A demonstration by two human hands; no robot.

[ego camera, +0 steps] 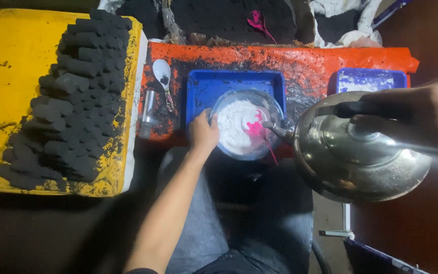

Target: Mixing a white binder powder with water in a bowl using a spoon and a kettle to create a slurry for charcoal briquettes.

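My left hand [203,133] grips the left rim of a clear glass bowl [276,109] that holds white powder [234,127] and a pink spoon [256,127]. The bowl rests on a blue tray [198,86]. A shiny metal kettle [356,152] is held by its black handle in my right hand [422,109]. It is tilted left, with its spout [275,131] over the bowl's right side.
A yellow board [6,76] on the left carries a stack of black briquettes [72,101]. A white spoon [163,75] and a small glass tube [148,111] lie on the orange, soot-stained surface [305,66]. Another blue tray [366,78] sits at the right. Black powder [219,18] lies behind.
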